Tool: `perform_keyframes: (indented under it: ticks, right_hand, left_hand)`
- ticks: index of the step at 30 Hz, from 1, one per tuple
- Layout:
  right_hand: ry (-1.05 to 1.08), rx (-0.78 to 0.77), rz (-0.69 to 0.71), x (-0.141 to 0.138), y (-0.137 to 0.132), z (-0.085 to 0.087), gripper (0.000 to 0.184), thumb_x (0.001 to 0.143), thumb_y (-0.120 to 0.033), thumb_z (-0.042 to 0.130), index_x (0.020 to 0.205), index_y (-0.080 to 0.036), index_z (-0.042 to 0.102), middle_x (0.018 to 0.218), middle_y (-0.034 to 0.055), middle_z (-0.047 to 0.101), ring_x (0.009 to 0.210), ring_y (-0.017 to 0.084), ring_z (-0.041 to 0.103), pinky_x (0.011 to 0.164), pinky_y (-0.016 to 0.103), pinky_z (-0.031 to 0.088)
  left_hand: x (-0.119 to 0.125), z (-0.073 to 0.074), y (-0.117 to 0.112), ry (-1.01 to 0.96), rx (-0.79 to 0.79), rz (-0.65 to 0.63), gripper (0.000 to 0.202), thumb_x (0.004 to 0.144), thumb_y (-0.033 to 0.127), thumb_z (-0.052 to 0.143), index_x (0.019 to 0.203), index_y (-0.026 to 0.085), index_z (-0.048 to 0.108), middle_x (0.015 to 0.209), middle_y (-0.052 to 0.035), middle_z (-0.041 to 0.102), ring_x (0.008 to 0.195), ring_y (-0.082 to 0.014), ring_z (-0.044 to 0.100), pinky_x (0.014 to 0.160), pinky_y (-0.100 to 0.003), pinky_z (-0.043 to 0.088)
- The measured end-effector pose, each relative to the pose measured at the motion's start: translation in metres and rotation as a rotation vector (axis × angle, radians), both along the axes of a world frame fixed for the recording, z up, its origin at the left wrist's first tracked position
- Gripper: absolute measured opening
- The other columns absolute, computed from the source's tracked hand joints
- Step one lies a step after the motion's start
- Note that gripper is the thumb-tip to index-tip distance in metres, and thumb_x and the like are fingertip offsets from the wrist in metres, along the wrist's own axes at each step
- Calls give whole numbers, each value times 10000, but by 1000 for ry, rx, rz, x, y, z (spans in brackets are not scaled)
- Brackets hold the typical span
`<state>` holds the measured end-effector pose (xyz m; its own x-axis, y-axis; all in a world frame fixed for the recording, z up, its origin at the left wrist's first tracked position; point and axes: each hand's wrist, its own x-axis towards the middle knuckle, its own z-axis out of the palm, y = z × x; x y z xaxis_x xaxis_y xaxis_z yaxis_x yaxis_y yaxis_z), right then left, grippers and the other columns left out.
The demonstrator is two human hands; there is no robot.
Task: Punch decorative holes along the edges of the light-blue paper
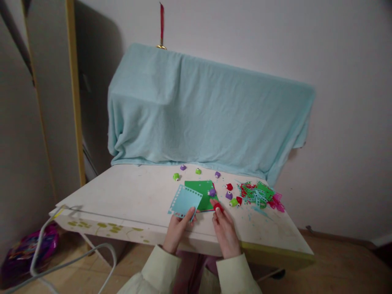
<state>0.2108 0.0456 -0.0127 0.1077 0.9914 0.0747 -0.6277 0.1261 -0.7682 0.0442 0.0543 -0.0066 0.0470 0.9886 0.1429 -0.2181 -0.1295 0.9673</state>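
Head view: I look down on a white worktop [122,190], both bare hands at its near edge.
Left hand: the left hand [177,232] has its grip clamped, thumb on top, on a light-blue square paper sheet [185,201] with small punched holes along several edges.
Light-blue sheet: I see it tilted, hiding the left part of a green rectangular paper sheet [209,205]; I cannot tell whether the two touch.
Right hand: the right hand [226,232] has its grip closed round a small red plastic piece [217,206], just right of the green sheet's near corner.
Green sheet: it lies on the worktop, a red edge showing beneath its right side, with a small purple plastic piece [212,192] on it.
Beyond the sheets: I find two lime-green rounded plastic pieces [176,177] and two more purple ones.
Right of the sheets: two red pieces, a purple one and a lime-green one lie near each other.
Scrap pile: a tangle of green, red, blue and pink perforated paper strips [259,195] sits toward the worktop's right end, with tiny bits scattered around.
Backdrop: a pale-blue fabric cloth [214,118] hangs behind the worktop.
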Motion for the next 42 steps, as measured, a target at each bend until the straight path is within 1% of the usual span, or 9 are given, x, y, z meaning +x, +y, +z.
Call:
perform_keyframes:
  ticks: [7,10,12,15,18,22,29,34,42]
  right_hand:
    - [-47,82,76,0,-8,8,344,793,-221,743,1097,-186,586,1234,95,531,1168,219,470,1014,324,348]
    - [-26,59,71,0,-8,7,254,842,-301,693,1047,-206,576,1237,94,527,1087,232,532,920,346,413]
    - [-31,33,73,-1,-7,7,258,872,-381,640,1046,-201,583,1227,102,532,915,202,593,776,310,455]
    - [-63,-9,93,-1,-6,7,347,894,-476,564,1050,-169,607,1124,113,582,655,141,539,581,256,403]
    - [-66,-15,133,0,-7,6,399,914,-518,497,964,-147,635,834,74,610,543,120,429,498,235,311]
    - [-32,-19,148,2,-8,5,347,927,-474,500,943,-156,638,624,-6,454,517,111,334,488,223,275]
    - [-117,56,76,-1,-9,8,334,891,-355,609,1187,-223,530,897,37,547,621,119,437,499,212,294]
    - [-231,77,60,-4,-14,14,260,854,-281,669,1081,-192,579,927,50,566,690,131,472,563,220,338]
    - [-281,91,47,-5,-17,13,271,852,-269,667,1090,-162,594,895,47,556,721,135,444,627,232,360]
  left_hand:
    - [5,-3,-5,245,17,-69,347,823,429,550,636,155,652,611,-40,602,598,-170,529,597,-251,377]
    - [5,-5,-5,259,23,-80,348,824,432,544,639,161,661,598,-39,597,595,-176,533,592,-251,372]
    - [5,-4,-5,263,20,-76,370,836,438,522,636,162,662,603,-38,599,611,-178,540,616,-253,380]
    - [5,2,-7,233,24,-41,425,869,453,464,633,158,658,631,-39,610,651,-180,549,678,-260,394]
    - [6,7,-9,164,45,-55,443,889,458,425,689,147,669,651,-40,617,664,-177,552,716,-265,404]
    - [8,7,-9,105,-6,-111,419,860,493,471,782,140,682,653,-42,632,629,-177,556,635,-255,419]
    - [6,-3,-6,203,-13,-121,454,838,498,500,606,139,652,602,-65,635,591,-187,576,606,-261,431]
    - [5,-5,-6,251,1,-109,446,848,487,489,613,142,646,594,-63,624,593,-188,574,604,-262,416]
    - [7,-10,-6,256,-14,-42,389,819,478,535,646,142,622,602,-46,615,587,-172,550,567,-243,395]
